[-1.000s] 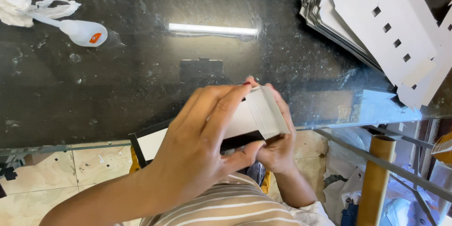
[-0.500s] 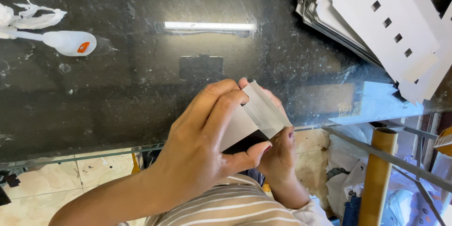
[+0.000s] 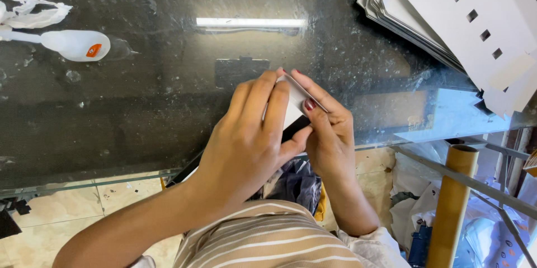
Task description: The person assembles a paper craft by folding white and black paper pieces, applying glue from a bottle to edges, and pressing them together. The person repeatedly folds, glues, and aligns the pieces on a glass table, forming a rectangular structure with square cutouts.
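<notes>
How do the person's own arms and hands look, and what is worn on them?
Both forearms are bare. The left hand shows no ring or watch. The right hand has dark red polished nails. No gloves. A light sleeve sits near the right elbow.

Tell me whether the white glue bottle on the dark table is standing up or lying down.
Lying down. The white glue bottle rests on its side on the dark table, its long axis running sideways, narrow nozzle pointing left toward the crumpled white scraps.

bottle (image 3: 75, 44) far left | card stack (image 3: 464, 27) far right | hands (image 3: 285, 134) between, perhaps above tabletop (image 3: 168, 106)
</notes>
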